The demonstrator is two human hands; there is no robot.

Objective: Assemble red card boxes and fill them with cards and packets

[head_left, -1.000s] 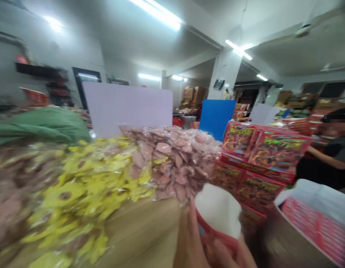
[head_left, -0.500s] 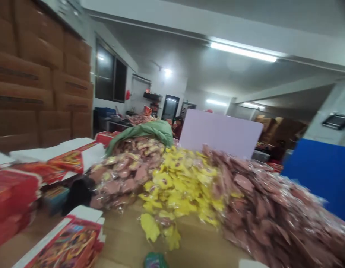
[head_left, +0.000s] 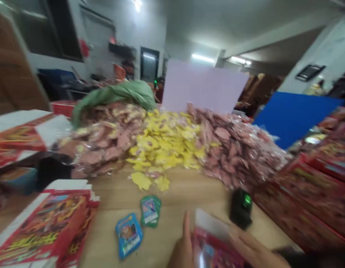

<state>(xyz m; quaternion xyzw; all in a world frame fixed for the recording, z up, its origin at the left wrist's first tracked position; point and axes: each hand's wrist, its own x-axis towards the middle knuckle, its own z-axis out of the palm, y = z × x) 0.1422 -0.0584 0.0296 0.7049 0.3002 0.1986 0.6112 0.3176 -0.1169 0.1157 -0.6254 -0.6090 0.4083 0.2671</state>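
At the bottom of the view, right of centre, a red printed carton with a pale flap sits between my hands. My left hand lies along its left side, thumb or finger upright at the edge. Across the right side stretches my right hand, its fingers blurred and pressed to the cardboard. The lower part of the carton is cut off by the frame. To the left on the table lie a blue card pack and a small fanned stack of green-edged cards.
Yellow wrapped pieces are heaped mid-table, between pinkish-brown wrapped pieces and a green sack spilling more. Flat red cartons lie at left. A black device with a green light stands near stacked red boxes at right.
The view has swung down and to the right. Both my hands and the red carton have come into view, along with the cards, the black device and the red boxes at right.
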